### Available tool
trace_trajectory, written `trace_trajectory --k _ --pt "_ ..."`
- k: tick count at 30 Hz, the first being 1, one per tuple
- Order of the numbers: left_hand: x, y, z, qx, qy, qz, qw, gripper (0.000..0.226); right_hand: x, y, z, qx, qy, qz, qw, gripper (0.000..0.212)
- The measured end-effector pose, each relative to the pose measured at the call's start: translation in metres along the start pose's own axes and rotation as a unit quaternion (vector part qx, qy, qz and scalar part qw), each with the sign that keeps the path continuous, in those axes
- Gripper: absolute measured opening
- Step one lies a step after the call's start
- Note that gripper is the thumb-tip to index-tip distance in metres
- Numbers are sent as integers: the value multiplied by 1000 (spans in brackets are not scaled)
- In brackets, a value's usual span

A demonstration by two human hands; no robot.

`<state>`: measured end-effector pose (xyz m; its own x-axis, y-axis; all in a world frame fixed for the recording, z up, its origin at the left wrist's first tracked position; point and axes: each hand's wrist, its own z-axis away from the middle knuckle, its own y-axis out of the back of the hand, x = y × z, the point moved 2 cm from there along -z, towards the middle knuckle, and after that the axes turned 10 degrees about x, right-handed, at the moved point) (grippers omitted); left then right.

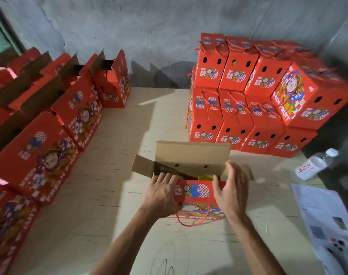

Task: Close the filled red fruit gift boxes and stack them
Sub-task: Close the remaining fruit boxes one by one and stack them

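Centrally, the open red box (197, 197) sits on the table (113, 155), left hand (162, 195) gripping its 9 o'clock edge, right hand (231, 187) spread loose at 3 o'clock, bare tabletop between the open boxes (50, 145) and closed stack (246, 100).

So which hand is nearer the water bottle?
Right. The right hand is at the open box's right end, toward the water bottle; the left hand holds its left end.
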<state>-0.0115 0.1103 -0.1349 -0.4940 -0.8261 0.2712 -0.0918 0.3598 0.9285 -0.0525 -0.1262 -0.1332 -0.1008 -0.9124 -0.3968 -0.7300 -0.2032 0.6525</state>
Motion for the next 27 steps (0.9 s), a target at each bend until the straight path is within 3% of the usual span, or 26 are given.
trace_trajectory --k 2,4,6,7,10,13,16,19,21,23,27 --pt "0 -1 -3 -7 1 -17 1000 90 9 0 0 17 -135 34 990 88" --pt "0 -2 -5 -18 16 -23 999 99 14 -2 0 -19 -258 11 966 112" --pt "1 -1 -3 1 29 -5 1000 97 16 -3 -1 -25 -326 -57 943 117" --pt "3 0 -1 27 33 12 999 84 16 -3 -1 -5 -337 -98 936 113" --pt "6 4 1 114 22 28 993 39 8 3 1 60 -262 -140 953 88" --pt "9 5 2 184 14 17 983 25 5 4 1 63 -113 -94 987 52" --pt "9 6 5 249 168 15 954 64 8 3 -1 30 -44 -85 995 32" --pt "-5 9 10 297 348 128 880 106 8 0 -3 -12 -39 -68 997 44" --pt "-13 8 12 310 360 250 844 111 9 -1 -3 -30 -41 -56 997 54" --pt "-13 11 10 303 324 283 851 103 9 -1 -5 -39 -35 -48 997 59" --pt "-3 10 9 280 204 209 914 63 10 -3 -4 -62 -29 -32 997 62"
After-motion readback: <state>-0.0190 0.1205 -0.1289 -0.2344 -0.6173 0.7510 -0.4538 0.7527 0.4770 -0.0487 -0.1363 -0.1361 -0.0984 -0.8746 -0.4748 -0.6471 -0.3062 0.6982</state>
